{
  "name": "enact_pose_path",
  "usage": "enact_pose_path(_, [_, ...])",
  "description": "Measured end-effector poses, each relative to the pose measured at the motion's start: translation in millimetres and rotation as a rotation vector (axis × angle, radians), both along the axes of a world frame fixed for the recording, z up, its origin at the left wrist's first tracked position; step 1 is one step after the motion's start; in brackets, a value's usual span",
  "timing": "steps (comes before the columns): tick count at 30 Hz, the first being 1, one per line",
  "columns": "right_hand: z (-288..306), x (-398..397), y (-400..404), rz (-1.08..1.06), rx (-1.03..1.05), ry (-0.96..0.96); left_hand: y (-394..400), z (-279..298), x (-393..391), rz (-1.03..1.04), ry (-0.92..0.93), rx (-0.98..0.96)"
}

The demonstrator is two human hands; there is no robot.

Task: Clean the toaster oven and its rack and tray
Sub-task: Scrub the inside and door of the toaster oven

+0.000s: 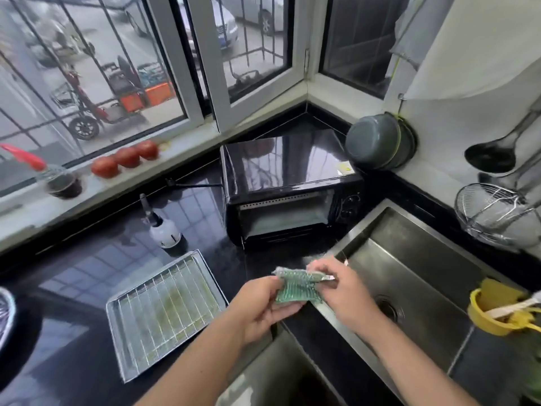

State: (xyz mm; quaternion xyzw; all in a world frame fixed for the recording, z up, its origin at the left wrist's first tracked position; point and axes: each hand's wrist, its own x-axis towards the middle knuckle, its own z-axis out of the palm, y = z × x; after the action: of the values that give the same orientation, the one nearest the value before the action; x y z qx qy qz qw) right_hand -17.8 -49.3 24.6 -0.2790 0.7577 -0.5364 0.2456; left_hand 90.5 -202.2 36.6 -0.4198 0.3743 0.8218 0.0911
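The steel sink [415,276] is sitting at right. The black toaster oven [289,191] is standing open on the dark surface [87,265] by the window corner. The tray [117,341] is lying on that surface, carrying the rack [169,306]. The left hand [260,306] and right hand [345,291] are both pinching a green scouring cloth [298,285] over the sink's edge.

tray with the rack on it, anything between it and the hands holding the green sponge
Nothing visible. Only bare black counter lies between the tray and the left hand and right hand gripping the green sponge. The spray bottle stands behind the tray.
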Motion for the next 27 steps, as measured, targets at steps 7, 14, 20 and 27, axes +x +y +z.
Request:
enact_pose_path(7, [-3,11,-26,0.359,0.367,0.513,-41,-16,8,-0.011,0.026,-0.043])
enact_pose_path(14, [-15,12,-56,0.044,0.284,0.455,-50,-41,-10,0.021,0.053,-0.13])
enact_pose_path(20, [-25,-38,-92,-0.11,0.525,0.499,-49,-56,-26,0.056,-0.035,-0.263])
enact_pose_path(27, [-59,-88,-140,-0.188,0.478,0.647,-67,-94,-61,-0.268,-0.252,-1.189])
